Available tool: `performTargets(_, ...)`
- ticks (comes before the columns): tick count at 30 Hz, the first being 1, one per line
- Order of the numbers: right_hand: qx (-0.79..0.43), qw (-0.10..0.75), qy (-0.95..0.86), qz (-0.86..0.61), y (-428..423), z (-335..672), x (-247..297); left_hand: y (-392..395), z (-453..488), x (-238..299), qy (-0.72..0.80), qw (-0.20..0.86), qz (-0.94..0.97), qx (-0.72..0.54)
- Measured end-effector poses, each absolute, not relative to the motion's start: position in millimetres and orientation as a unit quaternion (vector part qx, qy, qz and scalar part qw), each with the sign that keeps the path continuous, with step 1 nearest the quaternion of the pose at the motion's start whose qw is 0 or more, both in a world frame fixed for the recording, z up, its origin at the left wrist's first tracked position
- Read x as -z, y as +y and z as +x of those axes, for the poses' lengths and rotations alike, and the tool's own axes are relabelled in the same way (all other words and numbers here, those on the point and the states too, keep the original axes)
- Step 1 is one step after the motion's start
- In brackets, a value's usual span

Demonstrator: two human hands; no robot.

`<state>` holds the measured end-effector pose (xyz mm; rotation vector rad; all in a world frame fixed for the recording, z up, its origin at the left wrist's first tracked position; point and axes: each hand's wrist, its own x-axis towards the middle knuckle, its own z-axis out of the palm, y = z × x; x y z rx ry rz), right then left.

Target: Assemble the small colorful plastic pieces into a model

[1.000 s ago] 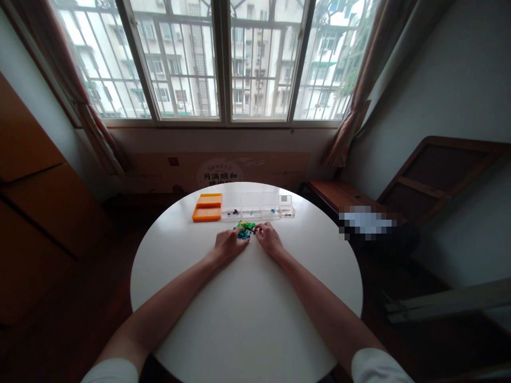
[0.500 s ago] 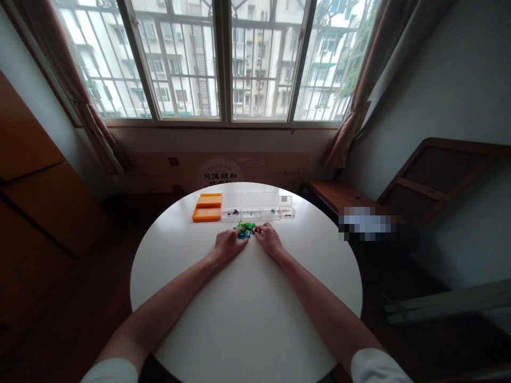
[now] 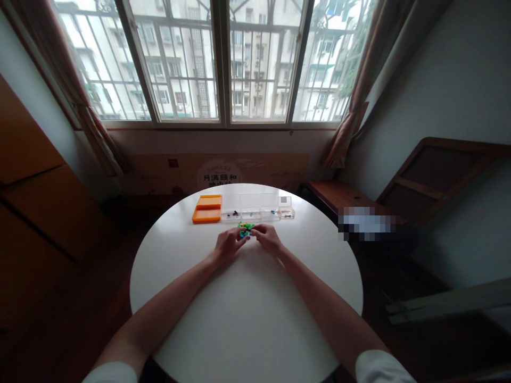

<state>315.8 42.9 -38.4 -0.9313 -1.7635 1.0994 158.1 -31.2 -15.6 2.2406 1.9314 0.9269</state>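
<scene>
A small heap of green, yellow and blue plastic pieces (image 3: 246, 227) lies on the white round table (image 3: 247, 298). My left hand (image 3: 229, 243) rests at the heap's left side, its thumb apart from the curved fingers, with pieces between them. From the right, my right hand (image 3: 268, 238) reaches into the heap with fingertips and thumb drawn together. Whatever sits in that pinch is too small to make out. Just behind the heap stands a row of clear plastic boxes (image 3: 250, 217) with lids up, holding a few dark, green and blue pieces.
An orange open box (image 3: 206, 221) adjoins the clear boxes on the left. A small clear box (image 3: 286, 216) ends the row on the right. Beyond the table are a printed cardboard panel (image 3: 159, 170), a barred window and a wooden bench (image 3: 331, 192) at the right.
My right hand has shifted slightly left and in over the heap, its fingers now more closed. My left thumb and fingers have spread a little around the pieces. The boxes have not moved.
</scene>
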Motion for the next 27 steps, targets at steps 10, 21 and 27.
performTargets(10, -0.527, 0.387, -0.684, -0.322, 42, 312, 41, -21, 152, 25, 0.537, 0.099, 0.738, -0.396)
performTargets(21, -0.496, 0.385, -0.711, -0.315, 40, 310, 41, -22, 152, 27, 0.523, 0.085, 0.746, -0.404)
performTargets(27, -0.479, 0.382, -0.723, -0.319, 39, 309, 41, -23, 152, 26, 0.541, 0.085, 0.741, -0.388)
